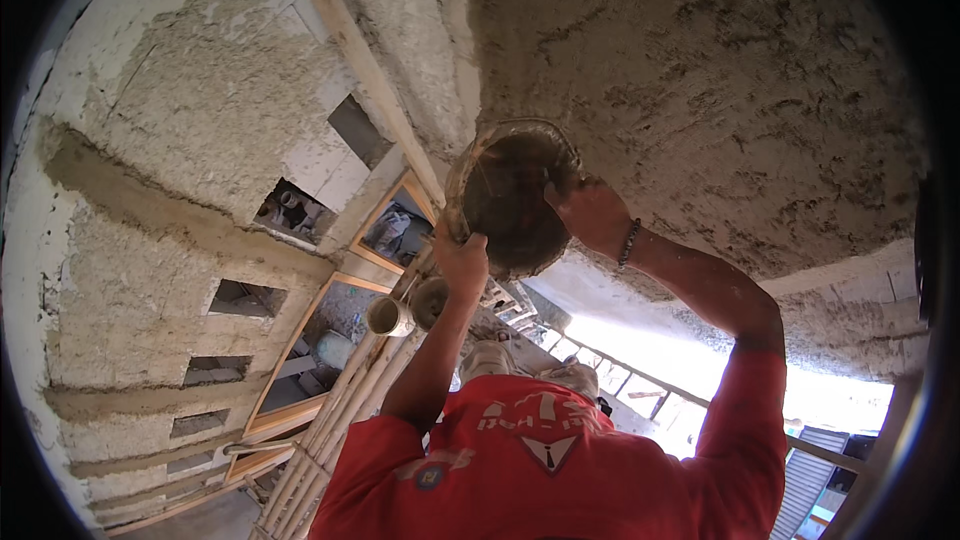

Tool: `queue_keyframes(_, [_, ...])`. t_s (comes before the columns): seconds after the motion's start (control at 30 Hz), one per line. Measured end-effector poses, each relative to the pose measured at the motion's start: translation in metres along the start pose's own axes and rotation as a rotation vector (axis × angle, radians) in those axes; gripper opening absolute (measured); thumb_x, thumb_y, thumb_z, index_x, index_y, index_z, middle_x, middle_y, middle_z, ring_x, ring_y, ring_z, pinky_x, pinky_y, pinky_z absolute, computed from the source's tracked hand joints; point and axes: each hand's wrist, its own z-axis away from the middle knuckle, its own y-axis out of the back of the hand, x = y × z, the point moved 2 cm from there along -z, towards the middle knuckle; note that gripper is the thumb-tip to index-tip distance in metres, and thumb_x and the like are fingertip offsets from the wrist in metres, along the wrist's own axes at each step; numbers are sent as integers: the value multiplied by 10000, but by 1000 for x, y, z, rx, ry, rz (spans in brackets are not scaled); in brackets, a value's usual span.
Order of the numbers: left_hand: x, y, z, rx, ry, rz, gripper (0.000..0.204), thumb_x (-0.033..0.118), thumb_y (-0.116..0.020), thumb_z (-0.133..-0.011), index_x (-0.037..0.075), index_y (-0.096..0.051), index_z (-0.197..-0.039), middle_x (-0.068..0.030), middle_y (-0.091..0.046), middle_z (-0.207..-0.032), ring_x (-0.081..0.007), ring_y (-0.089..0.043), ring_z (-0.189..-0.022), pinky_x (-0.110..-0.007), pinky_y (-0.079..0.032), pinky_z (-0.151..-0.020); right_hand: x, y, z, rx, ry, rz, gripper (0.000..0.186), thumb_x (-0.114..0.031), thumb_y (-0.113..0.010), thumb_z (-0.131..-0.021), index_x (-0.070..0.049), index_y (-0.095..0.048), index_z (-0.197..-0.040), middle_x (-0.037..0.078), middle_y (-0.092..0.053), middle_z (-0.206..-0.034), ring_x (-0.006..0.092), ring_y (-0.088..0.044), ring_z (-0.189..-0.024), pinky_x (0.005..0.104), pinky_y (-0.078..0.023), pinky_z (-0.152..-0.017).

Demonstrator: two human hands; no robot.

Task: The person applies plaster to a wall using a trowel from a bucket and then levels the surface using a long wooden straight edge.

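Note:
A round, mortar-caked bucket is held up in front of me, its dark inside facing up. My left hand is closed around its near-left rim, with the thumb on the outside. At the opposite side, my right hand is closed at the rim with its fingertips toward the inside. Whatever those fingers grip is blurred and dark, so I cannot make it out. A dark beaded bracelet circles my right wrist. Beyond the bucket, the wall carries rough, wet-looking grey-brown plaster.
Bamboo poles run below on the left, with a pale bucket beside them. A long wooden board leans along the wall corner. The left wall has several square openings and a wooden window frame. A railing stands lower right.

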Motion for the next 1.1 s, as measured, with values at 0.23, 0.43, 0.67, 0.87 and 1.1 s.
queue_keyframes(0.23, [-2,-10,5,7,-61,13,390,-39,-519,-681,2,-554,-1068,-49,-617,-895,-124,-564,-770,-260,-457,-710,-20,-23,16,-296,118,-6,287,-160,-553,-827,-49,-609,-1085,150,-628,-857,236,-662,-740,338,-530,-567])
queue_keyframes(0.43, [4,-22,14,28,-70,-10,404,-40,-514,-680,-8,-551,-1081,-73,-617,-904,-146,-573,-777,-275,-464,-731,-11,-13,1,-67,-39,-1,274,-166,-569,-823,-38,-620,-1059,147,-640,-835,234,-665,-745,332,-532,-577])
queue_keyframes(0.67, [-1,-22,14,33,-145,-59,406,-48,-511,-694,-35,-542,-1099,-110,-633,-928,-183,-610,-819,-302,-484,-758,3,27,19,-177,88,-36,372,-151,-571,-817,4,-573,-1155,139,-651,-789,240,-666,-678,329,-532,-562])
queue_keyframes(0.87, [-6,-35,14,67,-162,-52,386,-73,-504,-703,-48,-535,-1087,-122,-640,-945,-175,-623,-823,-294,-493,-757,20,7,21,-93,-114,-7,330,-134,-565,-811,29,-582,-1098,146,-653,-731,251,-667,-660,350,-535,-547])
queue_keyframes(1.1, [-39,-47,26,-11,-23,48,432,-68,-521,-707,-51,-525,-1138,-119,-629,-929,-178,-611,-824,-298,-484,-765,2,-22,32,-428,-36,-427,215,-122,-519,-823,8,-608,-969,177,-648,-742,312,-667,-759,399,-543,-709])
